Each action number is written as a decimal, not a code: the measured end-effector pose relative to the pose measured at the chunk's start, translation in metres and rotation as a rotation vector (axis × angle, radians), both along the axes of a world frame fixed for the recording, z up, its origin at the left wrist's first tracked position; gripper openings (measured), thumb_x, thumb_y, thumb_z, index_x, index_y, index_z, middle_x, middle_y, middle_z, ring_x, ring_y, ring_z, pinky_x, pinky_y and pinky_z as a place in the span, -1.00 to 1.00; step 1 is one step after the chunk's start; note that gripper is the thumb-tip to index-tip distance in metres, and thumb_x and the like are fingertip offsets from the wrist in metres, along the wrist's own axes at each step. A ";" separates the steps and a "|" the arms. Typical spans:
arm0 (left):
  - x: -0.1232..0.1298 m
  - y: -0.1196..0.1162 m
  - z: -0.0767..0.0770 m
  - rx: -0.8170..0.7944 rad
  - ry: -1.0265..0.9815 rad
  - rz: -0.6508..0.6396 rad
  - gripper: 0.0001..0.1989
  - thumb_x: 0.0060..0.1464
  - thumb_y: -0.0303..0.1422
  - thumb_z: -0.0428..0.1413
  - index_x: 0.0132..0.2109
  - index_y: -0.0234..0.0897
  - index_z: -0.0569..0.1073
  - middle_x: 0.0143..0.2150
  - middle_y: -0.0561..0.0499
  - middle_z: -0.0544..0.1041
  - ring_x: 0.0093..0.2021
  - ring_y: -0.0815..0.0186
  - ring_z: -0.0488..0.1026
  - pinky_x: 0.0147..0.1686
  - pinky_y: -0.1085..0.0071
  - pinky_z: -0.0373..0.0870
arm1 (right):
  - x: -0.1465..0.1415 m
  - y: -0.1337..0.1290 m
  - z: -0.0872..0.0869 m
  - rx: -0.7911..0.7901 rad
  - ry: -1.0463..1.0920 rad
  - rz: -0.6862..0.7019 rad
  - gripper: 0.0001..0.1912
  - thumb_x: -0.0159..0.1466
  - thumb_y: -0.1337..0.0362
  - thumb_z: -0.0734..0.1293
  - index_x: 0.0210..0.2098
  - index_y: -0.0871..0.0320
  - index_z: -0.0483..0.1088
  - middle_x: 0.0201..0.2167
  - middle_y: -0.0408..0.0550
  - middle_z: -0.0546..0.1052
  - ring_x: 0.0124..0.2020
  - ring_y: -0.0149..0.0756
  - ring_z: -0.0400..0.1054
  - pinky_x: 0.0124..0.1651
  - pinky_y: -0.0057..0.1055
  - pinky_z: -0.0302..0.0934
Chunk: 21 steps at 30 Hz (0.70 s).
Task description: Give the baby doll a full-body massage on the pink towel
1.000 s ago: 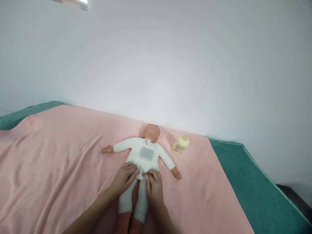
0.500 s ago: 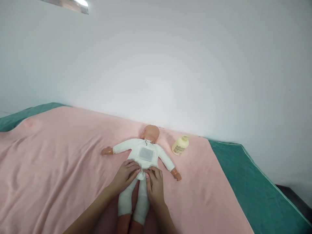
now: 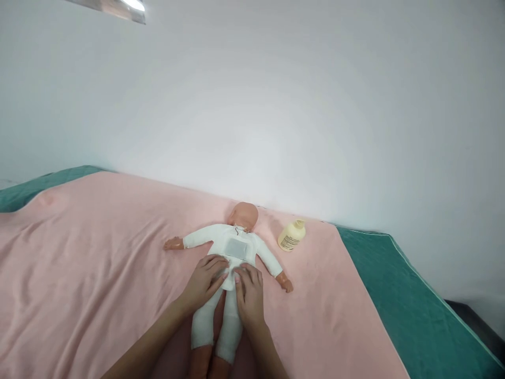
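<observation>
A doll (image 3: 218,237) in a white cloth body lies on a pink blanket (image 3: 118,226), its head toward the wall and its arms spread. A grey rectangular panel (image 3: 236,248) shows on its back or chest; which side is up I cannot tell. My left hand (image 3: 205,280) rests on the doll's lower torso from the left, fingers slightly bent and laid on the white cloth. From the right, my right hand (image 3: 250,295) lies on the same part, its fingers curved over the cloth. A small gap with wrinkled cloth separates the hands.
A pale yellow bottle (image 3: 292,235) lies tilted on the blanket, right of the doll's head. Green sheet (image 3: 418,295) shows beyond the blanket at both sides. A white wall (image 3: 252,105) rises behind. Something dark (image 3: 475,321) is at the right edge.
The fingers of both my hands have moved slightly up the doll's torso and look flatter and less pinched on the cloth. The doll and bottle stay where they were.
</observation>
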<state>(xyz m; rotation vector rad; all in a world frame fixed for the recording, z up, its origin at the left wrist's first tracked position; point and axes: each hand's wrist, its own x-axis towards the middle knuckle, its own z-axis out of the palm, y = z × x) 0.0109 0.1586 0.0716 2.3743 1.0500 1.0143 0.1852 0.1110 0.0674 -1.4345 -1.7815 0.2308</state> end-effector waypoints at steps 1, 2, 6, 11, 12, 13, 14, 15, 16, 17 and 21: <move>0.000 0.001 0.001 -0.005 0.007 -0.007 -0.77 0.25 -0.31 -0.06 0.00 -0.21 0.38 -0.02 -0.04 0.50 0.07 0.19 0.31 0.08 0.18 0.21 | -0.001 0.001 -0.001 -0.005 -0.004 0.000 -0.74 0.38 0.28 0.14 -0.07 0.08 0.42 -0.03 0.01 0.40 0.04 -0.15 0.20 0.07 -0.15 0.13; 0.000 0.001 0.001 -0.009 0.016 -0.010 -0.77 0.26 -0.31 -0.06 0.00 -0.21 0.38 -0.03 -0.04 0.50 0.05 0.19 0.32 0.07 0.19 0.23 | -0.002 0.002 -0.003 -0.011 -0.007 -0.001 -0.75 0.38 0.28 0.15 -0.08 0.09 0.42 -0.04 0.01 0.41 0.03 -0.15 0.21 0.07 -0.15 0.13; 0.001 0.002 0.003 -0.013 0.057 -0.002 -0.78 0.25 -0.30 -0.05 -0.02 -0.20 0.39 -0.05 -0.03 0.52 0.04 0.18 0.34 0.06 0.20 0.25 | -0.003 0.001 -0.004 -0.034 -0.019 0.000 -0.75 0.38 0.27 0.15 -0.08 0.09 0.42 -0.05 0.01 0.43 0.03 -0.15 0.23 0.07 -0.15 0.14; 0.002 0.000 0.004 0.030 0.033 0.025 -0.72 0.23 -0.31 -0.04 0.06 -0.24 0.33 0.04 -0.08 0.45 0.11 0.16 0.29 0.12 0.16 0.20 | 0.001 0.002 0.005 -0.015 -0.015 -0.003 -0.73 0.38 0.25 0.14 -0.03 0.09 0.40 -0.01 0.01 0.41 0.06 -0.16 0.21 0.09 -0.16 0.13; 0.003 0.000 0.003 0.034 0.024 0.028 -0.70 0.23 -0.31 -0.04 0.08 -0.25 0.31 0.07 -0.10 0.43 0.12 0.15 0.27 0.13 0.15 0.19 | 0.002 0.003 0.006 -0.008 -0.017 -0.008 -0.72 0.38 0.24 0.14 -0.01 0.10 0.38 0.01 0.02 0.40 0.07 -0.16 0.20 0.10 -0.16 0.13; 0.003 0.000 0.003 0.034 0.017 0.030 -0.68 0.23 -0.30 -0.04 0.10 -0.25 0.30 0.08 -0.11 0.42 0.13 0.15 0.26 0.14 0.14 0.18 | 0.002 0.004 0.006 -0.005 -0.024 -0.010 -0.71 0.38 0.23 0.14 0.01 0.10 0.37 0.02 0.02 0.39 0.08 -0.16 0.20 0.10 -0.15 0.13; 0.004 0.001 0.002 0.029 0.015 0.029 -0.67 0.23 -0.29 -0.03 0.11 -0.25 0.29 0.08 -0.11 0.42 0.13 0.14 0.26 0.13 0.14 0.19 | 0.001 0.006 0.006 -0.008 -0.036 -0.010 -0.70 0.38 0.22 0.14 0.03 0.11 0.36 0.02 0.02 0.39 0.08 -0.16 0.19 0.10 -0.15 0.13; 0.004 0.001 0.002 0.019 0.018 0.028 -0.66 0.23 -0.28 -0.03 0.12 -0.25 0.29 0.08 -0.12 0.42 0.13 0.13 0.27 0.12 0.13 0.20 | 0.001 0.007 0.005 -0.016 -0.050 -0.009 -0.70 0.38 0.22 0.14 0.04 0.10 0.35 0.02 0.02 0.40 0.08 -0.15 0.20 0.10 -0.14 0.13; 0.005 0.002 0.002 0.005 0.023 0.027 -0.66 0.22 -0.27 -0.02 0.11 -0.25 0.29 0.06 -0.12 0.44 0.11 0.13 0.28 0.10 0.13 0.22 | 0.000 0.008 0.003 -0.026 -0.063 -0.008 -0.70 0.37 0.22 0.15 0.04 0.10 0.35 0.02 0.02 0.40 0.07 -0.14 0.20 0.10 -0.13 0.12; 0.005 0.003 0.002 -0.009 0.030 0.025 -0.66 0.22 -0.25 -0.01 0.10 -0.25 0.30 0.04 -0.11 0.45 0.10 0.13 0.29 0.08 0.14 0.23 | -0.001 0.009 0.002 -0.036 -0.075 -0.008 -0.70 0.37 0.22 0.15 0.03 0.10 0.36 0.01 0.02 0.41 0.07 -0.14 0.21 0.10 -0.13 0.12; 0.007 0.007 0.005 -0.050 0.053 0.023 -0.69 0.20 -0.21 0.02 0.04 -0.23 0.35 -0.02 -0.08 0.48 0.05 0.13 0.33 0.03 0.16 0.26 | -0.003 0.012 -0.001 -0.057 -0.089 -0.015 -0.71 0.36 0.25 0.15 -0.01 0.10 0.38 -0.02 0.02 0.42 0.05 -0.11 0.21 0.06 -0.11 0.14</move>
